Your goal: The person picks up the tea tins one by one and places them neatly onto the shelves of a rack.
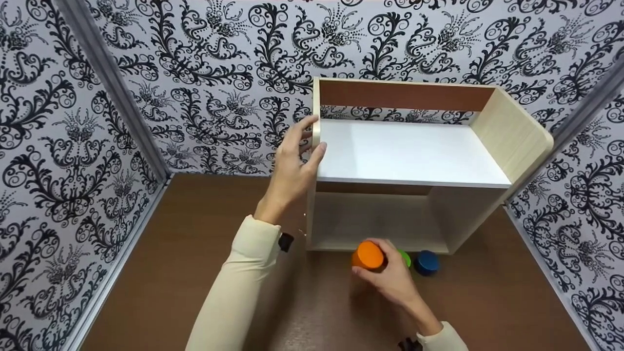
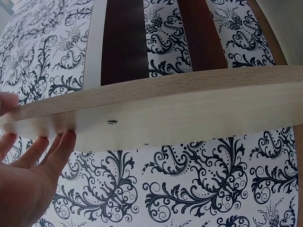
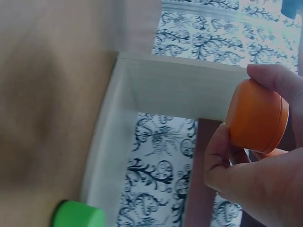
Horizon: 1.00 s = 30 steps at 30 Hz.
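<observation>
A small two-tier wooden shelf unit (image 1: 409, 153) with a white middle board stands on the brown table. My left hand (image 1: 292, 168) grips the edge of its left side panel (image 2: 189, 101), fingers on the outer face and thumb at the other side. In my right hand (image 1: 396, 280) is an orange round container (image 1: 369, 255), held between thumb and fingers in front of the lower compartment. The right wrist view shows it tilted, with a seam near one end (image 3: 255, 116). Behind the right hand stands a green round container (image 1: 405, 258), partly hidden, and beside it a blue one (image 1: 427, 263).
Patterned black-and-white panels (image 1: 219, 58) enclose the table (image 1: 195, 253) at the back and both sides. Grey metal strips (image 1: 117, 83) run along their corners. A reddish-brown slat (image 1: 404, 95) spans the back of the shelf's top tier.
</observation>
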Available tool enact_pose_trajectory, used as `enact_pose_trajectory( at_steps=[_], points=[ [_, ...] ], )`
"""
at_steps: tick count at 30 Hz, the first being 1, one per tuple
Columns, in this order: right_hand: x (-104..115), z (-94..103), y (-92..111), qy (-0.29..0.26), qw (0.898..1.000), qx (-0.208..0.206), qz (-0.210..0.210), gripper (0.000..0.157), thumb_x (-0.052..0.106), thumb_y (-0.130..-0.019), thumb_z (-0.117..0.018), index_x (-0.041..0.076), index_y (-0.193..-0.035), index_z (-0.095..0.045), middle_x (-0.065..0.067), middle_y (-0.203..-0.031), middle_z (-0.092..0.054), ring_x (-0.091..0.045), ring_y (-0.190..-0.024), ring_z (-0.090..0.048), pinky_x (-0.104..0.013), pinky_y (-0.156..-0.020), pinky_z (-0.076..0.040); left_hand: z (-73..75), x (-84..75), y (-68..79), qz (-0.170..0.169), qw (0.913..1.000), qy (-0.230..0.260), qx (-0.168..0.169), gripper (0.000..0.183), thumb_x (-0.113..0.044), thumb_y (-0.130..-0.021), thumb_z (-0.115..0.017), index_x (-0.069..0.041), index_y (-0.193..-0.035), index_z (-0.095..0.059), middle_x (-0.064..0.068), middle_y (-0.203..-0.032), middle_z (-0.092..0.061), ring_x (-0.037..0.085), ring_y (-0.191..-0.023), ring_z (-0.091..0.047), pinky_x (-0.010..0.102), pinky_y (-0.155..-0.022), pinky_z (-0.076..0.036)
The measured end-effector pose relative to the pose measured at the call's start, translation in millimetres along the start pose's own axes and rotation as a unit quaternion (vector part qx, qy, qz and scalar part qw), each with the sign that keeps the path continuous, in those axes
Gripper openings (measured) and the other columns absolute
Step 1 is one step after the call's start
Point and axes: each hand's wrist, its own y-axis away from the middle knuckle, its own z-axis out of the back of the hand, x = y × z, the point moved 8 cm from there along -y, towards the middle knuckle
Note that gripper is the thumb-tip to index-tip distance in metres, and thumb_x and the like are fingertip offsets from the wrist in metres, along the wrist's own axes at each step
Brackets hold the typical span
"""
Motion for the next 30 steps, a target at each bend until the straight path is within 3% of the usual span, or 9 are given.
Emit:
enact_pose_trajectory(
  at_steps=[19, 30],
  points=[
    [42.4, 10.0, -5.3, 0.022, 0.999, 0.006, 0.04, 0.058, 0.013, -0.076, -0.09, 0.008, -0.128, -0.064, 0.0, -0.116, -0.06, -0.019, -0.1, -0.058, -0.033, -0.091, -0.056, -0.5, 0.4, 1.1, 0.001, 1.0, 0.001, -0.001, 0.05, -0.005, -0.098, -0.062, -0.004, -0.146, -0.047, 0.015, -0.138, -0.051, 0.028, -0.12, -0.057, 0.03, -0.102, -0.054],
    [67.6, 17.8, -11.2, 0.001, 0.998, 0.013, 0.067, 0.058, 0.011, -0.076, -0.09, 0.011, -0.127, -0.063, 0.0, -0.116, -0.058, -0.019, -0.101, -0.059, -0.027, -0.091, -0.057, -0.7, 0.2, 0.0, 0.003, 1.0, 0.006, 0.003, 0.051, -0.004, -0.098, -0.061, -0.004, -0.147, -0.046, 0.015, -0.138, -0.051, 0.029, -0.12, -0.056, 0.028, -0.103, -0.054]
  ],
)
